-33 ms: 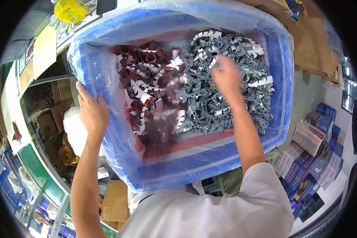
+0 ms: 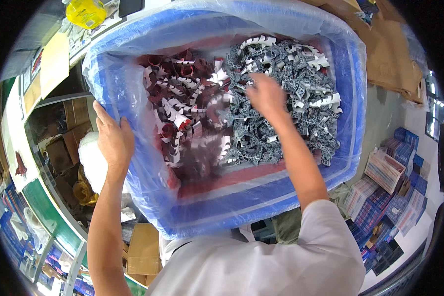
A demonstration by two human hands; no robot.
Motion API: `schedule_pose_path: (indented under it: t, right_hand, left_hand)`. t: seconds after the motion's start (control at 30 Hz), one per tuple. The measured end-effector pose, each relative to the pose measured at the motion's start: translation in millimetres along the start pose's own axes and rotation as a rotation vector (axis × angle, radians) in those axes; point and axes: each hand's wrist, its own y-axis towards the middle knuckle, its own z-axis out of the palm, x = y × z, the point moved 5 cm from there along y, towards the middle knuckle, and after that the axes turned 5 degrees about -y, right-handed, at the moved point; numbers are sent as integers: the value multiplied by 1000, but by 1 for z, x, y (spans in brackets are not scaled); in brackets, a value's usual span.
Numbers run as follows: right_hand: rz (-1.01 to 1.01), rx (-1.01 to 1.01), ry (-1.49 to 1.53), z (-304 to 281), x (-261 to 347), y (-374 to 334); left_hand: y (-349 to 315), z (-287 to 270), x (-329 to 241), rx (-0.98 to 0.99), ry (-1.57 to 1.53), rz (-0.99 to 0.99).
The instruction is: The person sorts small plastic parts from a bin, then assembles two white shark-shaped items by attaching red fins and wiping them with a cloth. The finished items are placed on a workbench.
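A large blue bin [image 2: 118,93] lined with clear plastic film lies in front of me. My left hand [image 2: 114,140] grips its left rim, thumb on the inner side and fingers along the outside. My right hand [image 2: 269,98] is over the bin, its curled fingers smeared by motion; whether they hold anything cannot be made out. Beneath it spreads a heap of grey lattice-like plastic pieces [image 2: 301,116] with some white curved pieces [image 2: 325,100] among them. The bin's left half holds dark red pieces [image 2: 187,70] and white toothed, curved pieces [image 2: 175,116], partly under hazy film.
A yellow bottle [image 2: 86,14] and a dark flat object [image 2: 131,6] sit beyond the bin's far left corner. Brown cardboard [image 2: 389,59] lies at the far right. Stacked blue-and-white packages [image 2: 380,197] stand low on the right. A cardboard box [image 2: 143,249] is near my left arm.
My right hand has moved left over the grey pieces, toward the middle of the bin. My left hand stays on the rim.
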Motion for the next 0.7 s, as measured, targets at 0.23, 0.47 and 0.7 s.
schedule_pose_path:
  t: [0.23, 0.47, 0.7]
  right_hand:
    - [133, 311, -267, 133, 19, 31]
    - [-41, 200, -177, 104, -15, 26]
    - [3, -51, 144, 36, -76, -33]
  left_hand:
    - [0, 1, 3, -20, 24, 29]
    - [0, 0, 4, -19, 15, 16]
    - [1, -1, 7, 26, -30, -21]
